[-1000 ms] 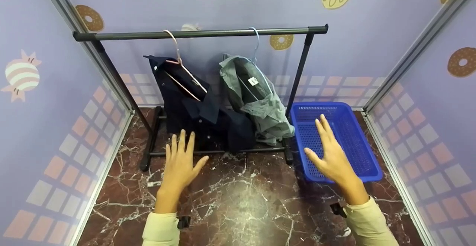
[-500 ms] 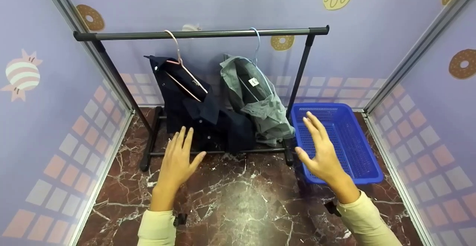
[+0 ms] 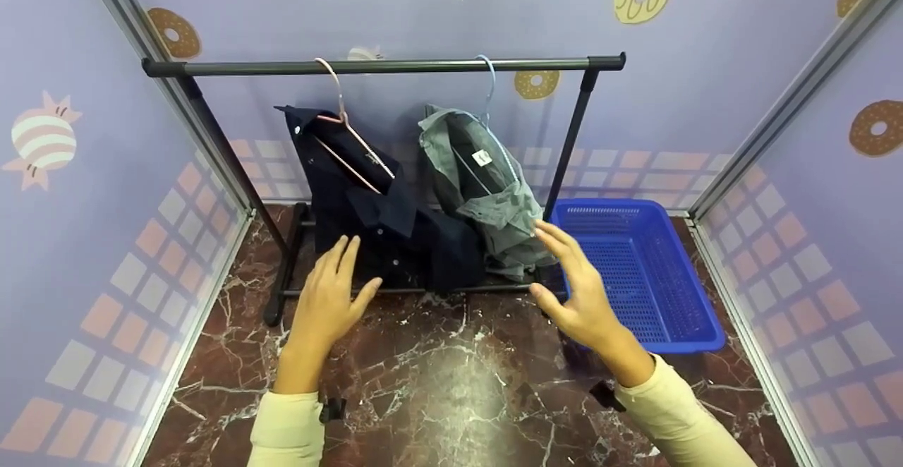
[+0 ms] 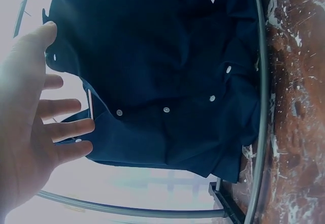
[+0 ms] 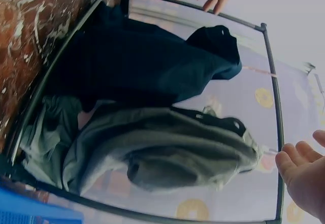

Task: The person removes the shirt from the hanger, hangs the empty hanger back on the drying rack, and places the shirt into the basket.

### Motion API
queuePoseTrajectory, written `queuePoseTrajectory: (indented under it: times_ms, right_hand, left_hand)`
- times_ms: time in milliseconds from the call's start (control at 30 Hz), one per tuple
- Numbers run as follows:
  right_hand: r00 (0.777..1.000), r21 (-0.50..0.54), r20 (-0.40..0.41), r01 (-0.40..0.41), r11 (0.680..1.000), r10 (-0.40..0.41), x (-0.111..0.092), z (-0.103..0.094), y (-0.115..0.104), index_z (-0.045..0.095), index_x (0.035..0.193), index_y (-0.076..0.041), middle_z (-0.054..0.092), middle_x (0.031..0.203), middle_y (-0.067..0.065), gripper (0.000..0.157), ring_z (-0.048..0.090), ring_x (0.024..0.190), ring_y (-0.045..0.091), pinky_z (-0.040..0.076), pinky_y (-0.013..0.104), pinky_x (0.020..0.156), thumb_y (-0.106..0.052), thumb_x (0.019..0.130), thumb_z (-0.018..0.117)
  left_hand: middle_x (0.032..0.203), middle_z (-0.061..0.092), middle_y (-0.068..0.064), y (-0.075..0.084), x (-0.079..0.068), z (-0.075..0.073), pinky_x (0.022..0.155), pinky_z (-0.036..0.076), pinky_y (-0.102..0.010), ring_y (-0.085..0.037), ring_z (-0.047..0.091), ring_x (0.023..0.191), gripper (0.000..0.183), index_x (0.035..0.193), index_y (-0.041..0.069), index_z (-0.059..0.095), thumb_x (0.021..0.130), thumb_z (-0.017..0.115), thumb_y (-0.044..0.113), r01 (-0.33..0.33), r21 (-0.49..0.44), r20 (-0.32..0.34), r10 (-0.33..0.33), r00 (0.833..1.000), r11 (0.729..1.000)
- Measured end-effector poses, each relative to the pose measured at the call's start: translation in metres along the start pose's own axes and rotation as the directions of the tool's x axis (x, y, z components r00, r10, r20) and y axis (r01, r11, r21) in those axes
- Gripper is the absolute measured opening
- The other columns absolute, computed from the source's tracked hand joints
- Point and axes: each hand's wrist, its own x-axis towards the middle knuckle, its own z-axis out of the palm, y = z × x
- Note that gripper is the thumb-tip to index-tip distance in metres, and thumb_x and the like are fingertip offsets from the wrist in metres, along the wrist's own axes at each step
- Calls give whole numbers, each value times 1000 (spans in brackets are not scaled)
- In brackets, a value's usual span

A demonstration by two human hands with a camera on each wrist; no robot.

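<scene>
A dark navy shirt [image 3: 381, 220] hangs on a pink hanger [image 3: 338, 93] at the left of a low black rack. To its right a grey-green shirt [image 3: 504, 213] hangs on a light blue hanger [image 3: 490, 86]. My left hand [image 3: 326, 305] is in front of the navy shirt, fingers extended and thumb spread, holding nothing; the left wrist view shows the shirt's buttoned front beyond the fingers [image 4: 71, 128]. My right hand [image 3: 580, 305] is before the grey-green shirt's lower right, thumb apart from the fingers and nothing in its grasp. Whether its fingertips touch the cloth cannot be told.
A blue plastic basket [image 3: 705, 312] stands on the floor to the right of the rack. The rack's top bar [image 3: 416, 66] runs across in front of the patterned back wall. Walls with metal edges close in both sides above a brown marbled floor [image 3: 451, 382].
My right hand has moved left, from over the blue basket to in front of the grey-green shirt. My left hand has shifted slightly left and up. Both shirts hang as before.
</scene>
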Motion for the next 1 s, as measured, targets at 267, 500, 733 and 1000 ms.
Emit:
queuePoseTrajectory:
  times_ms: [267, 500, 733, 1000]
  right_hand:
    - [998, -22, 67, -9, 1000, 10, -2, 19, 16, 42, 144, -5, 44, 149, 13, 66, 39, 140, 30, 32, 34, 116, -27, 85, 61]
    - [990, -55, 126, -59, 997, 66, 5, 39, 17, 42, 145, -8, 42, 151, 6, 65, 40, 139, 22, 32, 38, 117, -28, 87, 63]
    - [971, -87, 188, -133, 987, 148, 13, 64, 17, 42, 145, -11, 40, 151, 2, 62, 39, 139, 17, 33, 38, 117, -28, 89, 64]
    - [957, -123, 206, -184, 975, 206, 31, 88, 18, 39, 146, -10, 42, 150, 8, 64, 37, 141, 17, 28, 37, 119, -36, 93, 60]
  left_hand:
    - [146, 45, -19, 0, 8, -5, 109, 38, -52, -37, 45, 131, 69, 148, 11, 37, 93, 58, 47, 1, -23, -14, -1, 1000, 1000]
    - [146, 46, -17, -2, 13, -6, 109, 38, -53, -36, 44, 132, 67, 147, 12, 39, 93, 58, 46, 26, -54, -24, -28, 999, 998]
    - [143, 47, -18, -10, 15, -4, 112, 35, -49, -34, 42, 134, 63, 146, 11, 41, 95, 57, 43, 75, -103, -28, -79, 997, 992]
    - [139, 49, -20, -16, 22, -6, 112, 35, -49, -36, 43, 132, 59, 143, 9, 44, 95, 58, 39, 82, -115, -42, -87, 995, 990]
